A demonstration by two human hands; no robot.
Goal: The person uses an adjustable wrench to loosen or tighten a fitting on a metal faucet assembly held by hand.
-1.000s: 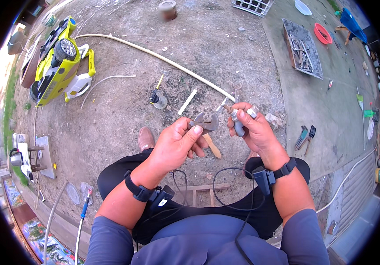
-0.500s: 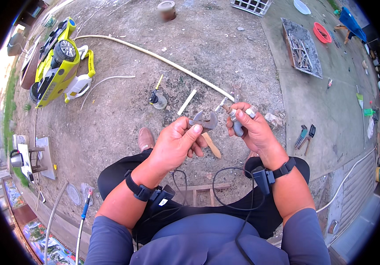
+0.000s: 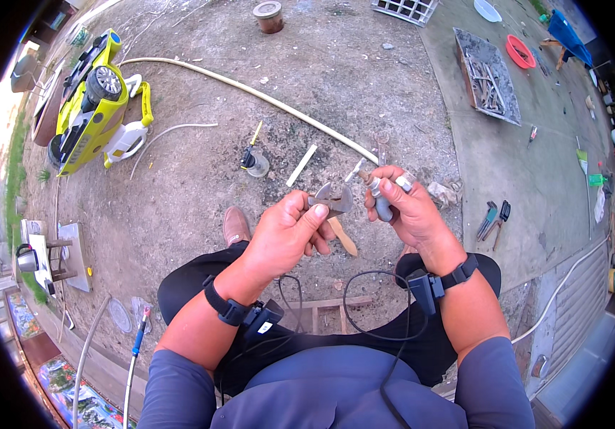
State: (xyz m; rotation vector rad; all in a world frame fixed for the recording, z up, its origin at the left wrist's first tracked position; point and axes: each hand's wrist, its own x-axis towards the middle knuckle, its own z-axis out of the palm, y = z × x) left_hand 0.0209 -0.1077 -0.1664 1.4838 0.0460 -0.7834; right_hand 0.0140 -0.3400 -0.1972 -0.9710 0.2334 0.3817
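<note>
My left hand is closed on a grey metal tool with two rounded, parted jaws; its lower part is hidden in the fingers, so its exact kind is unclear. Just to the right, my right hand grips a metal water tap with a bent spout, a brownish stem and a small T-shaped handle pointing up and left. A short gap separates tool and tap. Below the left fingers shows a wooden handle, apparently on the ground, its upper end hidden.
Ahead lie a pale strip, a spray bottle and a long hose. Pliers-like tools rest at right, beyond them a tray of tools. A yellow toy car lies tipped on its side at left. Cables hang between my wrists.
The jawed tool has tilted slightly in my left hand, its jaws turning a little. My right hand and the tap stay almost where they were.
</note>
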